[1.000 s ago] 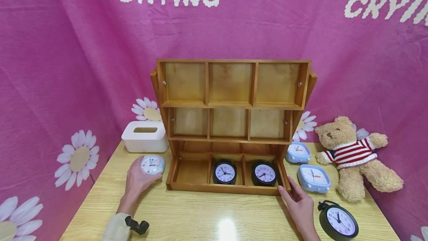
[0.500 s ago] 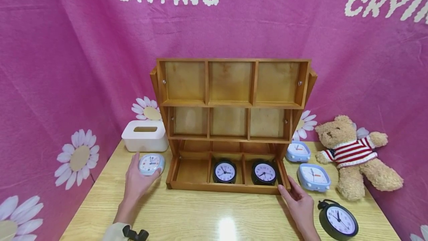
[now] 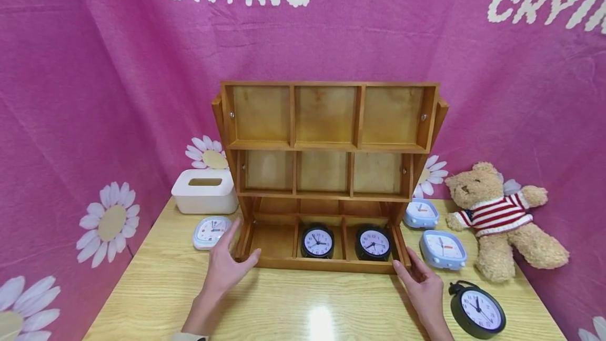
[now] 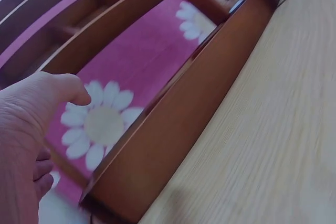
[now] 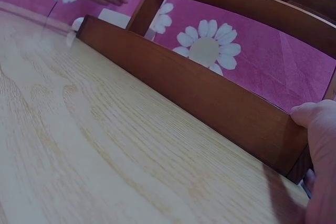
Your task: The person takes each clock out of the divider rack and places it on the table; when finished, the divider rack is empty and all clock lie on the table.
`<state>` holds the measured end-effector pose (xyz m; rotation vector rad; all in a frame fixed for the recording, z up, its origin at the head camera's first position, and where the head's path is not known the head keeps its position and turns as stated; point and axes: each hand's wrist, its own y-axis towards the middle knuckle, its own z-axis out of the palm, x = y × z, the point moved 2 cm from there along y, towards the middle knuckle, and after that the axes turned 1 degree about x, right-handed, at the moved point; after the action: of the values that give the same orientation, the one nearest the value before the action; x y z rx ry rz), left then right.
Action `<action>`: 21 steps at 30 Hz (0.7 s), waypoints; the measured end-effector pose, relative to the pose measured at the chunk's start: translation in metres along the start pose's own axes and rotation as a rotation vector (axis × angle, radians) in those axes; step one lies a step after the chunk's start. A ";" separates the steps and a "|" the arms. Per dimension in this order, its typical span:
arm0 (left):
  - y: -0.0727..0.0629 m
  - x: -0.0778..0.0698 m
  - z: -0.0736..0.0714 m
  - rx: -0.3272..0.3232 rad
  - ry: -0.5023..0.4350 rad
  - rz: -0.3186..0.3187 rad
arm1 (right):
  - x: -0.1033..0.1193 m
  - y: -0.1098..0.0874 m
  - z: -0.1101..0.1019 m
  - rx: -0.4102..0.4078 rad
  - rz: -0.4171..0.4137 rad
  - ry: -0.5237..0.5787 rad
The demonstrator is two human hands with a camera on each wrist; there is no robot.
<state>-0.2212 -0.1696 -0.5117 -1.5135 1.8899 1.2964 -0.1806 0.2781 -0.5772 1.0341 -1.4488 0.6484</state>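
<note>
A brown wooden tiered display rack [image 3: 326,264] stands on the table, with compartments on three levels. My left hand [image 3: 226,267] hovers by its front left corner, thumb and fingers spread apart and holding nothing. At the front right corner my right hand [image 3: 423,291] grips the rack, its thumb on the front board [image 5: 210,95] and the fingers round the side. Two black round alarm clocks sit in the bottom level: one clock [image 3: 317,242] in the middle compartment, the other clock [image 3: 373,243] in the right one. A pale blue and white clock [image 3: 210,231] rests left of the rack.
A white tissue box [image 3: 205,199] stands at the back left. To the rack's right are two light blue clocks, a rear clock [image 3: 421,213] and a nearer clock [image 3: 443,250]. A black alarm clock [image 3: 478,312] and a teddy bear [image 3: 497,222] are further right.
My left hand has let go of the pale blue clock, leaving it on the table, and has moved right to the rack's left corner. The right hand stays put.
</note>
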 end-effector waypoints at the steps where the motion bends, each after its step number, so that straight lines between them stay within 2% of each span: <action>1: 0.000 -0.004 0.004 0.017 -0.004 0.014 | 0.000 0.000 0.000 0.001 0.000 0.000; 8: 0.002 -0.030 0.035 0.134 -0.006 0.097 | 0.000 0.003 -0.001 0.017 0.021 0.046; 11: 0.004 -0.041 0.048 0.207 -0.003 0.137 | 0.000 0.005 -0.001 0.018 0.031 0.076; 15: 0.007 -0.054 0.066 0.324 -0.002 0.145 | 0.000 0.005 -0.002 0.016 0.039 0.108; 21: 0.016 -0.067 0.087 0.448 0.050 0.139 | -0.001 0.005 -0.003 0.016 0.046 0.120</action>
<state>-0.2335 -0.0604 -0.4965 -1.2091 2.1672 0.8130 -0.1836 0.2835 -0.5766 0.9602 -1.3677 0.7436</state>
